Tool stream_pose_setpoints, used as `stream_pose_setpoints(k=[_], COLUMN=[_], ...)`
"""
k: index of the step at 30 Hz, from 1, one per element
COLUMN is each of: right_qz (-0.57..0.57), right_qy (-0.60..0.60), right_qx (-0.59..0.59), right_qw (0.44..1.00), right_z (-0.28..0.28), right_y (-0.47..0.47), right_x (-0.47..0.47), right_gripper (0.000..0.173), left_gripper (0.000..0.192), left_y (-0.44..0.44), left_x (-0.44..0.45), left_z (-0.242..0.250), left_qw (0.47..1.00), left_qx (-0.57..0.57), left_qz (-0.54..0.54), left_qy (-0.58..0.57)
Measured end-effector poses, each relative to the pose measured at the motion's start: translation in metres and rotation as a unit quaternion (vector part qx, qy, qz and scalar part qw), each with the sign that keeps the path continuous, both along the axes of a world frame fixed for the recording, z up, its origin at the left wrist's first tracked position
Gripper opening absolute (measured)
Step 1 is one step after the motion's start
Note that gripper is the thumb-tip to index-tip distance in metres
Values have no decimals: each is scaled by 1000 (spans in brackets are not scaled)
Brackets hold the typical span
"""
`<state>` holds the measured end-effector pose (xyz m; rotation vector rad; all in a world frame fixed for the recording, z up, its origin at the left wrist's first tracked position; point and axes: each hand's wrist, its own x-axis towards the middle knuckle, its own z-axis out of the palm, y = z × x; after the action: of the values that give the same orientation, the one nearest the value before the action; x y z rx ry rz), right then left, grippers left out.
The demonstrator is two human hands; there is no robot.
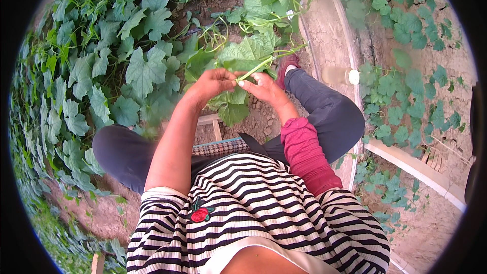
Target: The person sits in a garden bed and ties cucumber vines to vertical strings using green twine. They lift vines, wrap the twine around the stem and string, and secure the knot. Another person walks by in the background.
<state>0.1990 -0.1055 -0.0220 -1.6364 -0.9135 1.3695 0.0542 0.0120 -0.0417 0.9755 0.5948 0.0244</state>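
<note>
Both my hands meet in front of me on a pale green vine stem [255,67] that slants up to the right. My left hand [216,84] pinches the stem's lower end between thumb and fingers. Close beside it, my right hand [262,87] grips the same stem, its thumb pointing at my left thumb. Broad green leaves [249,48] spread just beyond my fingers, and another leaf [233,113] hangs below them. Curling tendrils [215,36] lie farther ahead. Some of the fingers are hidden by the stem and leaves.
Dense leafy vines [146,70] fill the left side. On the right, a jar with a white lid [354,77] lies near a long pale strip [348,34]. A wooden frame piece [207,120] is low between my bent legs. More vines [392,87] grow over soil at right.
</note>
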Motion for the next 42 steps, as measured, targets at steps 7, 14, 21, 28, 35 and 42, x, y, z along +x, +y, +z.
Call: stream_pose_setpoints(k=[7,14,21,28,35,42], right_qz=[-47,-82,-126,-180,-240,-120], right_qy=[-38,-59,109,63,152,-68], right_qx=[13,20,-6,13,52,-9], right_qw=[998,995,986,982,957,990], right_z=[-1,2,9,-2,-4,16], right_y=[-2,-4,4,6,6,8], right_x=[-5,-6,-5,-7,4,-19], right_gripper=[32,22,26,25,23,22], left_gripper=[14,14,18,10,20,35], left_y=[5,20,29,23,98,50], left_x=[0,7,26,32,-27,-31], left_z=[1,14,23,27,3,3], left_qw=[996,897,744,844,961,920], left_qx=[63,418,611,454,156,353], left_qz=[-35,-141,-264,-264,121,45], left_qy=[55,17,-58,107,193,164])
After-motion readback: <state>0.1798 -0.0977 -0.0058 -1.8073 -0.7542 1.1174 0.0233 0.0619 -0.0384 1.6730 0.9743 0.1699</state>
